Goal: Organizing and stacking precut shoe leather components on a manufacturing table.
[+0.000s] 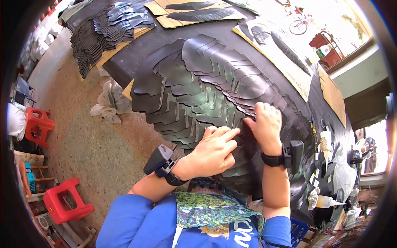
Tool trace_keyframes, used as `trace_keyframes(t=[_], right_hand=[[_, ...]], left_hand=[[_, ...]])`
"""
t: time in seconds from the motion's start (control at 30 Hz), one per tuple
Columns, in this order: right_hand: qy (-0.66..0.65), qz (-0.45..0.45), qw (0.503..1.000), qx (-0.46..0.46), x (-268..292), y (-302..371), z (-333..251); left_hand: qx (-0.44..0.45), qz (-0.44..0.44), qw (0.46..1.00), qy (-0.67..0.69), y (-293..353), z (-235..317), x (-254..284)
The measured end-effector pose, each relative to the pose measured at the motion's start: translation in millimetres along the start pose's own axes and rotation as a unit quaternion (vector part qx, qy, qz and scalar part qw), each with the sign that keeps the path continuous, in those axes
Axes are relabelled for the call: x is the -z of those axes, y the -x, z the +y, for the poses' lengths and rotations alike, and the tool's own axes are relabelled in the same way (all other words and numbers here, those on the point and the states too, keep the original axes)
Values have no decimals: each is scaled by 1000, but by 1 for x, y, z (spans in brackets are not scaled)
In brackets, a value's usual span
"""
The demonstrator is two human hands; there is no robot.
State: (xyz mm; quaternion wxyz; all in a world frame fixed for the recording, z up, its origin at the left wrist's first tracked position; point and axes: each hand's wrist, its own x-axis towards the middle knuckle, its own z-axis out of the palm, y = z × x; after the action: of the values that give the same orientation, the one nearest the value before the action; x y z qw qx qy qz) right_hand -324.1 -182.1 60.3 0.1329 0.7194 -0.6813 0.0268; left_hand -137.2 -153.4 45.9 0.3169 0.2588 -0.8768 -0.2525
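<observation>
Dark, smooth leather-like cut pieces (pixel 206 47) lie in long overlapping rows, fanned out on the table before me. Over the near part of these rows is my left hand (pixel 213 151), its fingers stretched toward the right and somewhat apart. My right hand (pixel 266 126) rests on the right-hand row, fingers bent down on the pieces and thumb spread toward my left fingertips. Dark material shows between the two hands, but its edges are blurred. No piece is plainly gripped by either hand. Both wrists wear black straps with small devices.
Stacked dark strips (pixel 89 43) sit at the far left on the table (pixel 132 51). Cardboard sheets (pixel 167 20) bear more pieces at the back. A squeeze bottle (pixel 328 202) lies at the right. Red stools (pixel 68 200) and a plastic bag (pixel 111 101) are on the floor.
</observation>
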Motion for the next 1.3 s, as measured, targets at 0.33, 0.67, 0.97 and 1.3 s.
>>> trace_keyframes(t=[0.33,0.67,0.97,1.3], right_hand=[[-407,74,902,122,91,78,-29],[-569,4,821,-35,37,77,-28],[-531,-45,841,-96,46,19,26],[-467,-169,868,2,-12,-19,21]], left_hand=[[217,76,777,586,26,15,10],[159,14,838,522,26,17,-3],[34,39,996,-74,19,1,5],[44,-29,989,-140,11,-6,0]])
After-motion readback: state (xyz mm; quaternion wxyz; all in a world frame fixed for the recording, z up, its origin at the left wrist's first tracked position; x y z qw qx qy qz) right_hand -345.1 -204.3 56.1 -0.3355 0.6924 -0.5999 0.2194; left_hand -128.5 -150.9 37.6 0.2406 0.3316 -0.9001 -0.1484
